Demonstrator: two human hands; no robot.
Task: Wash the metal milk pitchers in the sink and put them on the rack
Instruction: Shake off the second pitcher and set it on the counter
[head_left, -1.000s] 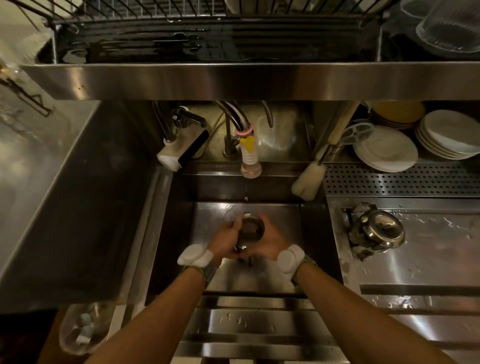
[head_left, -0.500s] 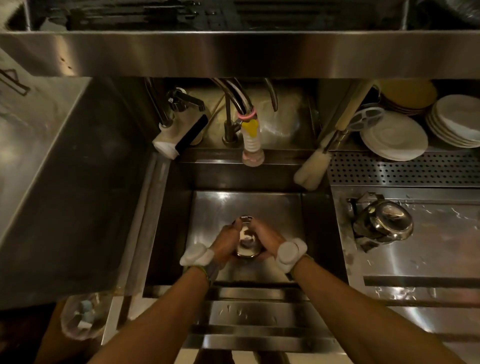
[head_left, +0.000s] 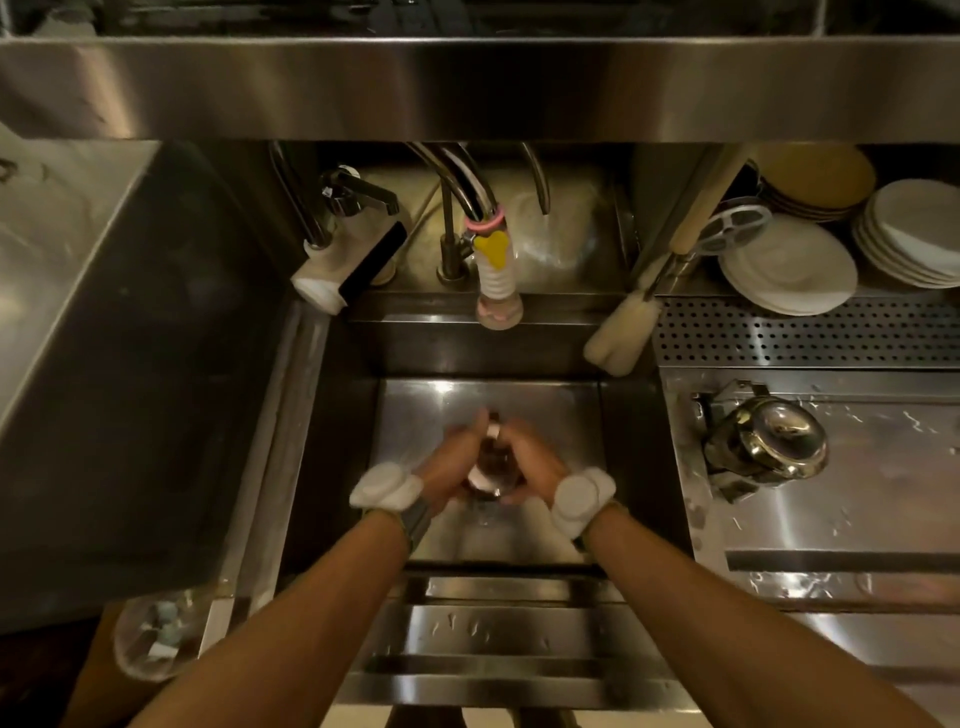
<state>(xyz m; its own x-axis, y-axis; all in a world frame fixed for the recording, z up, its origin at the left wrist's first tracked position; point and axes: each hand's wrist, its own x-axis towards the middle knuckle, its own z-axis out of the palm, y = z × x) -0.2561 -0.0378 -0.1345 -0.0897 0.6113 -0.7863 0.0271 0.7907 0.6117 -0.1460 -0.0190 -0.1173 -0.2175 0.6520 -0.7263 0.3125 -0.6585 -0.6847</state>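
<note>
Both hands hold a small metal milk pitcher low inside the steel sink. My left hand wraps its left side and my right hand wraps its right side. The pitcher is blurred and mostly covered by fingers; only a shiny strip shows between the hands. A second metal pitcher lies on the wet drainboard right of the sink. The steel front edge of the rack shelf runs across the top of the view.
A faucet with a yellow and pink fitted spout hangs over the sink's back edge. A cream brush leans at the back right corner. White plates stack at the far right. A plastic bottle lies lower left.
The pitcher has tilted and turned between my hands, which shifted slightly toward me in the sink. The view has dropped, so less of the rack shows.
</note>
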